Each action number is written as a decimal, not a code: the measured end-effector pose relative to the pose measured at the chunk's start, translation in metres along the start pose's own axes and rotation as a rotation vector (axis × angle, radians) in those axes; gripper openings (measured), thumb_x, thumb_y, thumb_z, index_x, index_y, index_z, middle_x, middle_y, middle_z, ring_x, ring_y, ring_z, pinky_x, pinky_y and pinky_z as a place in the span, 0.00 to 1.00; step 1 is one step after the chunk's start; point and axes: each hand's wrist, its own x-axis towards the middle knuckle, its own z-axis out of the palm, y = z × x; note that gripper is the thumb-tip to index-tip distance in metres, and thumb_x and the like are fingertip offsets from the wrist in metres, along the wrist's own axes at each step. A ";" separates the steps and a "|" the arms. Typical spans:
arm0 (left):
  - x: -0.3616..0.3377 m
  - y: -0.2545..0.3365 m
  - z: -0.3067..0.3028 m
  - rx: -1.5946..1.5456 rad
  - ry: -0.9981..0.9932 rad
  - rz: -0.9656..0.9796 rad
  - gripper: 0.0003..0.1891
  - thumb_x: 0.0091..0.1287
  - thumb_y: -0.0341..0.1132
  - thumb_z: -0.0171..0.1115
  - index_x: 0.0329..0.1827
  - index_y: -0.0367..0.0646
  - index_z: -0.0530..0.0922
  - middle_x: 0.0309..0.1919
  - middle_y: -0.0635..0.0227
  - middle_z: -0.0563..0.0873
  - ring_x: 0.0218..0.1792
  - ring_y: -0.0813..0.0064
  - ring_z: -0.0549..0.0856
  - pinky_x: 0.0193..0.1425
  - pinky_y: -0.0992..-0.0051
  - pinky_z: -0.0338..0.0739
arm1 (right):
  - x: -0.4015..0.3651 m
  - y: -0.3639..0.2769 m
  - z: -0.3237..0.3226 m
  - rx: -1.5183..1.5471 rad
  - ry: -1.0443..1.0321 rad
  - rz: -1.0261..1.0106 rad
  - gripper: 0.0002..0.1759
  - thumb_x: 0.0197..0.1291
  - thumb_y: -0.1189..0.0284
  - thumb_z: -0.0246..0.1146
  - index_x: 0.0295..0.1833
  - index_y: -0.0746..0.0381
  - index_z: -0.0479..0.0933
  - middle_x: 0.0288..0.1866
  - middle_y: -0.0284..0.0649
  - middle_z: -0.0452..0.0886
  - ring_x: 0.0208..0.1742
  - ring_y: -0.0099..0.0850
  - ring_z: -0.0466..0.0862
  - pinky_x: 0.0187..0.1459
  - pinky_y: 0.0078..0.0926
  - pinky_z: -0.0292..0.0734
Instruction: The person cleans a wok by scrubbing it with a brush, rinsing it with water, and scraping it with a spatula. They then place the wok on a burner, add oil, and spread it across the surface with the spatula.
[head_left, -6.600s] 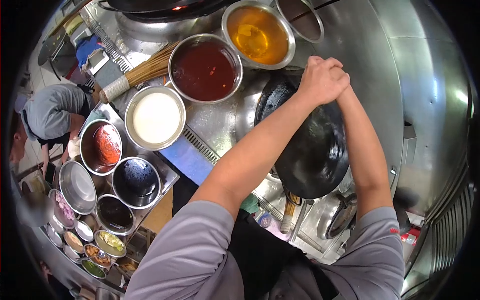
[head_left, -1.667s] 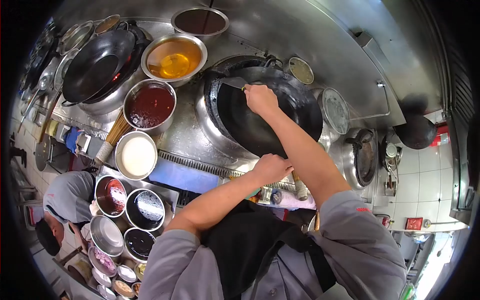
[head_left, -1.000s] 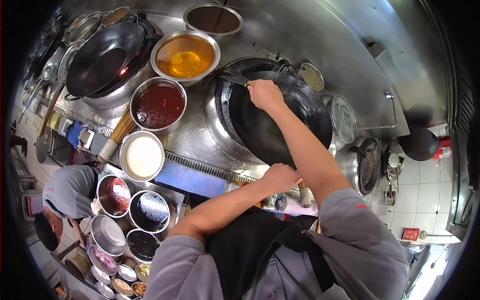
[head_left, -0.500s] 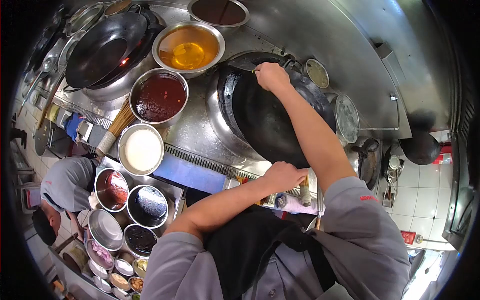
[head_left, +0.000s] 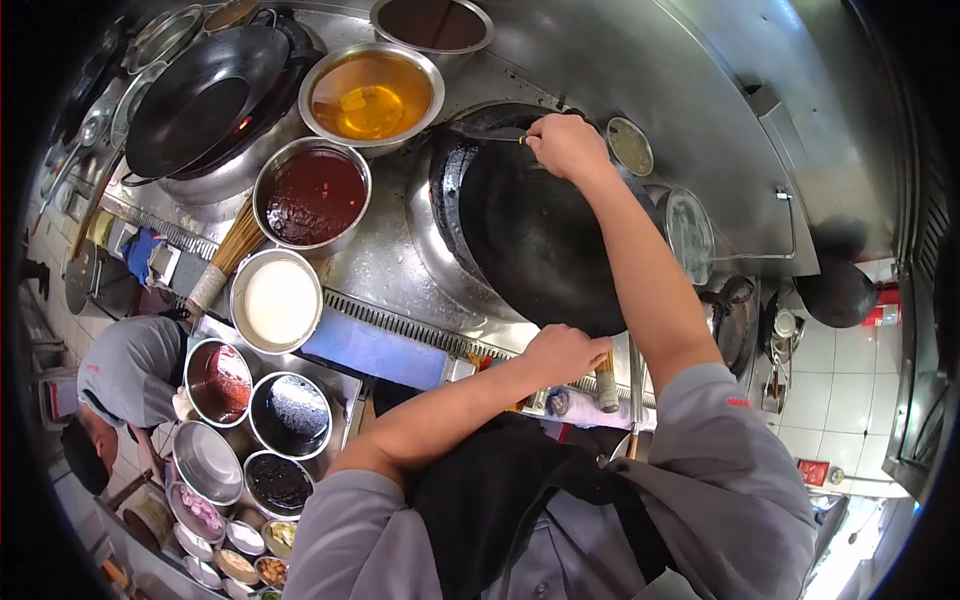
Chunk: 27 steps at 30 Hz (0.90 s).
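Note:
My right hand (head_left: 568,146) is closed on a thin dark tool (head_left: 492,135) with a yellow-green band, over the far rim of a large black wok (head_left: 540,235). The tool points left, and its far end is hard to make out against the wok's edge. My left hand (head_left: 566,355) is curled at the near rim of the wok; what it grips, if anything, is hidden. Just right of its fingertips a bamboo brush (head_left: 607,388) with a wrapped handle hangs down at the stove's front edge.
Left of the wok stand bowls of amber liquid (head_left: 372,97), red sauce (head_left: 312,195) and white liquid (head_left: 277,302). Another wok (head_left: 200,100) sits upper left, with a glow beneath. Several ingredient containers fill the lower left, where a person in grey (head_left: 135,370) bends over.
My right hand has moved a little to the right along the wok's far rim, and more of the tool shows. My left hand stays at the near rim.

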 end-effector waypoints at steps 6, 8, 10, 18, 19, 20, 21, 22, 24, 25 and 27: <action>-0.001 -0.001 0.001 0.019 0.002 -0.016 0.11 0.69 0.46 0.56 0.47 0.55 0.80 0.22 0.64 0.85 0.24 0.57 0.85 0.28 0.58 0.81 | 0.042 -0.004 0.050 -0.012 0.019 0.092 0.15 0.63 0.61 0.62 0.48 0.57 0.84 0.49 0.50 0.85 0.54 0.49 0.83 0.54 0.44 0.79; 0.000 -0.003 0.007 0.048 -0.023 0.007 0.11 0.70 0.46 0.54 0.48 0.55 0.80 0.22 0.64 0.85 0.24 0.56 0.86 0.28 0.58 0.81 | 0.026 -0.007 0.020 -0.012 -0.034 0.051 0.15 0.62 0.62 0.62 0.48 0.59 0.84 0.50 0.52 0.84 0.54 0.49 0.83 0.55 0.44 0.79; -0.001 -0.003 0.005 0.026 -0.010 0.011 0.11 0.70 0.46 0.54 0.46 0.54 0.79 0.23 0.65 0.86 0.25 0.56 0.86 0.28 0.58 0.81 | 0.023 -0.009 0.011 -0.013 -0.054 0.040 0.16 0.61 0.63 0.62 0.48 0.60 0.84 0.50 0.53 0.84 0.55 0.49 0.83 0.54 0.44 0.79; 0.000 0.001 0.001 0.005 -0.020 -0.014 0.10 0.69 0.44 0.53 0.41 0.52 0.79 0.22 0.60 0.85 0.25 0.53 0.86 0.29 0.56 0.80 | 0.037 -0.003 0.004 -0.143 -0.040 0.015 0.15 0.57 0.70 0.60 0.47 0.63 0.84 0.49 0.52 0.84 0.54 0.48 0.83 0.53 0.43 0.80; -0.001 0.000 0.002 -0.006 0.008 0.006 0.10 0.69 0.45 0.54 0.41 0.52 0.79 0.21 0.60 0.85 0.25 0.53 0.86 0.29 0.56 0.80 | 0.024 -0.007 -0.005 -0.091 -0.021 0.003 0.15 0.57 0.70 0.60 0.47 0.63 0.84 0.49 0.53 0.84 0.54 0.49 0.83 0.53 0.44 0.80; -0.002 -0.002 0.004 -0.007 0.011 -0.006 0.10 0.69 0.45 0.54 0.41 0.52 0.79 0.21 0.60 0.85 0.25 0.53 0.86 0.29 0.56 0.80 | 0.016 -0.012 -0.009 -0.034 -0.006 -0.006 0.15 0.57 0.69 0.61 0.47 0.63 0.84 0.50 0.53 0.84 0.54 0.49 0.83 0.53 0.44 0.79; -0.002 -0.003 0.003 0.026 0.021 0.000 0.10 0.69 0.45 0.54 0.41 0.52 0.79 0.21 0.62 0.85 0.24 0.55 0.86 0.28 0.57 0.80 | 0.023 -0.012 0.004 -0.033 -0.011 -0.021 0.15 0.58 0.68 0.62 0.47 0.64 0.83 0.51 0.53 0.84 0.54 0.50 0.83 0.54 0.44 0.79; -0.003 0.000 0.006 0.053 0.025 0.013 0.10 0.69 0.46 0.55 0.41 0.53 0.79 0.21 0.64 0.85 0.24 0.57 0.86 0.28 0.58 0.81 | 0.043 -0.005 0.036 -0.086 -0.017 -0.013 0.16 0.58 0.67 0.62 0.47 0.66 0.83 0.51 0.54 0.83 0.55 0.50 0.83 0.55 0.44 0.79; -0.005 0.005 0.008 0.050 -0.003 0.014 0.10 0.69 0.46 0.55 0.40 0.52 0.79 0.21 0.64 0.85 0.23 0.57 0.86 0.28 0.58 0.81 | 0.052 -0.009 0.046 -0.046 -0.023 0.089 0.16 0.59 0.66 0.62 0.47 0.66 0.83 0.51 0.54 0.83 0.55 0.50 0.83 0.55 0.45 0.79; -0.002 0.000 0.003 0.066 -0.009 0.006 0.09 0.69 0.45 0.55 0.40 0.52 0.79 0.21 0.64 0.85 0.23 0.57 0.86 0.27 0.59 0.81 | 0.056 -0.012 0.037 -0.045 -0.010 0.077 0.16 0.59 0.66 0.62 0.47 0.66 0.83 0.51 0.54 0.83 0.55 0.50 0.83 0.55 0.45 0.79; -0.003 0.000 0.002 0.055 0.012 0.012 0.10 0.69 0.45 0.55 0.40 0.52 0.78 0.21 0.64 0.85 0.23 0.57 0.86 0.27 0.59 0.80 | 0.044 -0.008 0.020 -0.064 -0.032 0.050 0.16 0.59 0.65 0.62 0.47 0.66 0.83 0.51 0.54 0.84 0.54 0.50 0.83 0.54 0.45 0.79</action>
